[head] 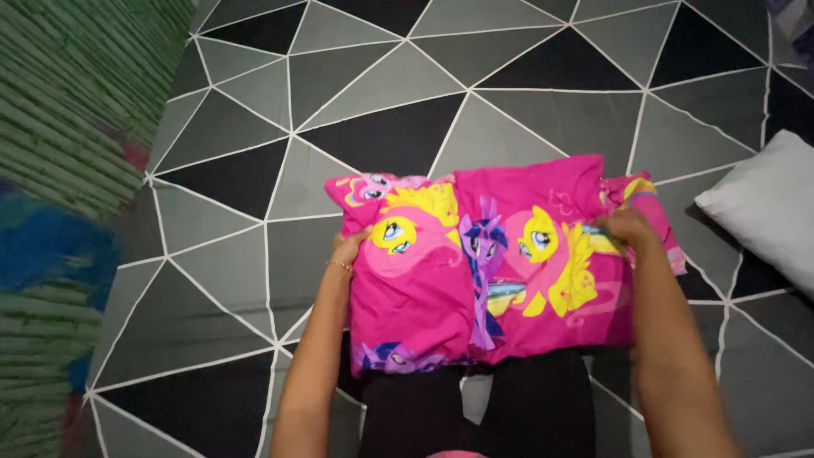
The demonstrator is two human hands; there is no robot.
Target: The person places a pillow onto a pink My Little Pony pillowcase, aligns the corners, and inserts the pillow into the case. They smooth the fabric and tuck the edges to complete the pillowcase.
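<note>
- My left hand [346, 252] pinches the left edge of the pink cartoon pillowcase [475, 271], fingers curled onto the fabric.
- My right hand [626, 227] clenches its upper right edge.
- The stuffed case lies on my lap, over the grey-and-black triangle sheet [381, 102].
- A white pillow [763, 208] sits apart, right.

Head view, steeply downward, close.

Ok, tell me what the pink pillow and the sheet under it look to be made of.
Pink pillow: seems a thin woven fabric cover, matte, printed with cartoon ponies; it creases and puckers where the left hand and right hand grip it. Sheet: likely cotton or polyester, smooth and matte, with a triangle print.
</note>
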